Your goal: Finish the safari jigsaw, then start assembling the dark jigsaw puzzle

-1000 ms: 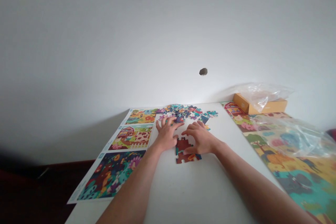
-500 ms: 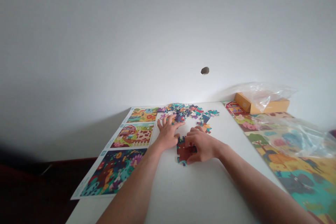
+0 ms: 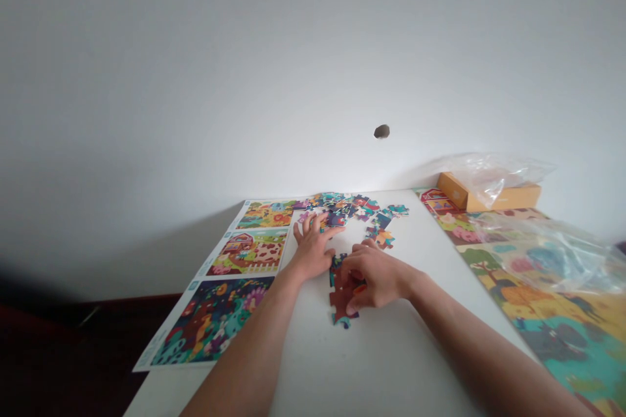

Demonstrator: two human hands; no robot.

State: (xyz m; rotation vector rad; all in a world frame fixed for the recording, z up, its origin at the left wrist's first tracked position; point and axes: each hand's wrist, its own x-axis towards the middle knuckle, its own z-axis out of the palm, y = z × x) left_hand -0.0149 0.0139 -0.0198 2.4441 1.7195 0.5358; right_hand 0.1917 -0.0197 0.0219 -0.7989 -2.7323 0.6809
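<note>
Head view:

1. Puzzle section (image 3: 341,301), partly joined, dark red with navy and teal borders; mid-width on the white surface (image 3: 323,365), nearer its near edge than the loose pieces are.
2. Right hand (image 3: 372,275): grip narrow, thumb and bent fingers closed on the puzzle section.
3. Left hand (image 3: 313,251): grip wide, fingers spread at the near side of the piece pile (image 3: 340,203), thumb just beside the puzzle section's far end.
4. Change: the puzzle section has turned and slid towards the near edge; it lies lengthwise, far to near. Judged a reorientation, with no added piece discernible.
5. Loose pieces: the pile along the far edge; an orange-and-teal piece (image 3: 384,239) beyond the right hand.
6. Picture sheet (image 3: 195,287), three printed scenes, along the left edge.
7. Orange box (image 3: 503,198) with clear bag (image 3: 489,176), past the far right corner.
8. Obscured: the puzzle section's right side, under the right hand; left-hand contact with pieces unclear; near edge cut off; pile motifs too small to read.
</note>
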